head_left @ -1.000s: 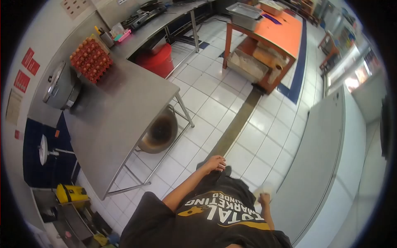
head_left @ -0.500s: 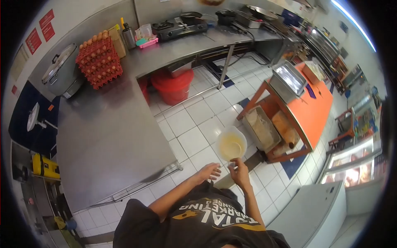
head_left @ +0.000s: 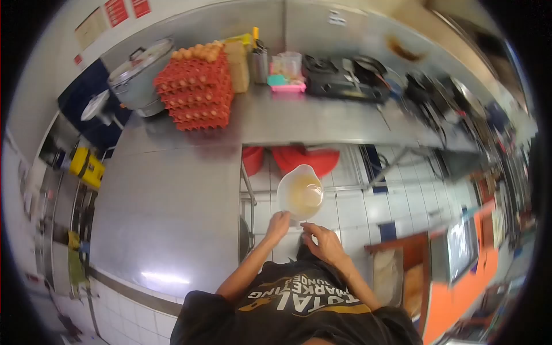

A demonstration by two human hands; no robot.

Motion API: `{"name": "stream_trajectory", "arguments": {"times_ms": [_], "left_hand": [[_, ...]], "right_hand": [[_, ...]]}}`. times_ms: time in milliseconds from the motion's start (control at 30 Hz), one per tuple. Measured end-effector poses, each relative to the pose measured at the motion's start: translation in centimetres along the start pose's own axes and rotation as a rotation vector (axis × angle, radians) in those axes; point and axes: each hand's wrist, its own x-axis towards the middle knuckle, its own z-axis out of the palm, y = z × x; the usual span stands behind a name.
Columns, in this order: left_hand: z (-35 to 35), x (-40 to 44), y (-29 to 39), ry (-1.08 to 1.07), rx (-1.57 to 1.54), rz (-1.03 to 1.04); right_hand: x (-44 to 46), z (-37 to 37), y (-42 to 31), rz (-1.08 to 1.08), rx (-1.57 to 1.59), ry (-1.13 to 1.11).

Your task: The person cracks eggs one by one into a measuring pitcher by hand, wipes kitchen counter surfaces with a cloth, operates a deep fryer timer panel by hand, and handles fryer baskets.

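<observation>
In front of my body, a white mixing bowl (head_left: 283,192) with a pouring lip on its far side hangs above the tiled floor. A pale yellow liquid covers its bottom. My left hand (head_left: 279,225) is closed on the near-left edge of the bowl. Beside it, my right hand (head_left: 323,242) has its fingers closed at the bowl's handle, which they partly hide. The steel table lies just left of my left hand.
A steel table (head_left: 172,218) joins a long back counter (head_left: 339,118). Stacked red egg trays (head_left: 192,95) stand by a large lidded pot (head_left: 141,80). Further right is a gas stove (head_left: 345,86). A red tub (head_left: 307,160) sits beneath the counter; an orange table (head_left: 460,299) is at lower right.
My view and body have turned left toward the steel table and counter, carrying the bowl along. My left hand, open and apart from the bowl before, now grips its edge beside my right hand.
</observation>
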Motion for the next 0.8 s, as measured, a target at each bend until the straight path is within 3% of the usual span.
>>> {"name": "stream_trajectory", "arguments": {"times_ms": [67,100,200,333,467,567,600,667,800], "left_hand": [[-3.6,3.4,5.1,0.321,0.013,0.018],[-5.9,5.1,7.6,0.366,0.005,0.02],[-12.5,9.5,13.1,0.56,0.361,0.045],[-18.8,16.4,15.8,0.708,0.571,0.059],[-23.3,22.4,16.3,0.749,0.602,0.01],[-27.0,26.9,16.4,0.655,0.621,-0.03],[-27.8,28.1,16.0,0.643,0.607,-0.028],[-29.2,30.1,15.8,0.619,0.571,-0.044],[-31.4,31.7,17.1,0.612,0.531,-0.047]], "right_hand": [[6.3,-4.0,1.7,-0.083,0.031,0.006],[10.0,-6.0,2.5,-0.126,0.059,0.041],[23.0,-11.2,3.6,-0.328,-0.057,0.072],[41.6,-13.1,0.4,-0.61,-0.065,0.101],[58.2,-9.1,-4.8,-0.766,-0.203,0.126],[67.4,-4.8,-8.7,-0.789,-0.282,0.14],[69.7,-3.6,-10.1,-0.802,-0.292,0.141],[72.5,-0.9,-12.1,-0.607,-0.3,0.081],[76.0,2.1,-13.1,-0.603,-0.404,-0.006]]}}
